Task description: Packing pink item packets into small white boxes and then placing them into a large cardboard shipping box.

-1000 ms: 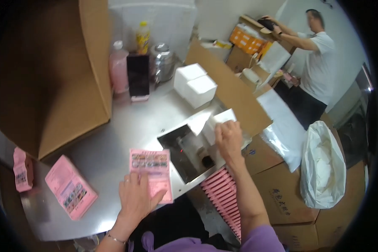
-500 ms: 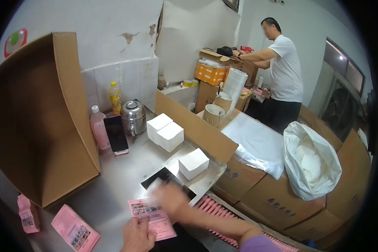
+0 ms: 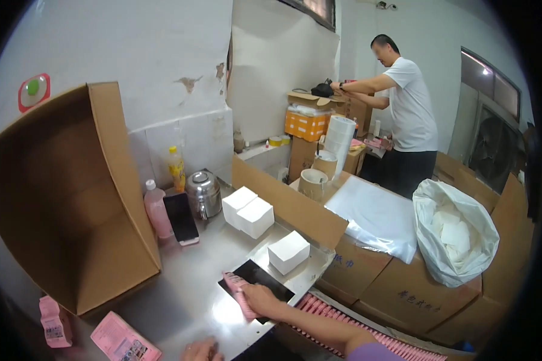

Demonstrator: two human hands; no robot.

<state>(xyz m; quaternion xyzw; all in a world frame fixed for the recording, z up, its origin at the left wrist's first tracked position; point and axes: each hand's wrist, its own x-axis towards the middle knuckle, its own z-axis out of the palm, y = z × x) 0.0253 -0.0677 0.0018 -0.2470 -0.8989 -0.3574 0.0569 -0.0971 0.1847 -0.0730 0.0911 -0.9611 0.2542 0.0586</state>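
My right hand (image 3: 264,299) is closed on a pink printed packet (image 3: 239,293). The packet lies along the left side of a black rectangular area (image 3: 260,280) in the steel tabletop (image 3: 190,283). Only part of my left hand (image 3: 203,350) shows, low at the bottom edge and slightly blurred; whether it holds anything is hidden. White paper stacks (image 3: 289,253) stand just beyond the black area, with a pair of similar blocks (image 3: 248,213) farther back. Two more pink packets, one lying (image 3: 125,338) and one narrower (image 3: 55,323), rest at the near left.
A large open carton (image 3: 66,216) fills the left. Behind it stand a phone (image 3: 181,218), a pink bottle (image 3: 156,207), a yellow bottle (image 3: 176,168) and a steel pot (image 3: 203,194). Rows of pink packets (image 3: 331,313), cartons and a white sack (image 3: 454,231) line the right; a person (image 3: 412,108) works beyond.
The flat pink printed piece under my left hand is gone from the table's front. My right hand now grips a pink packet at the black area; my left hand has drawn back lower.
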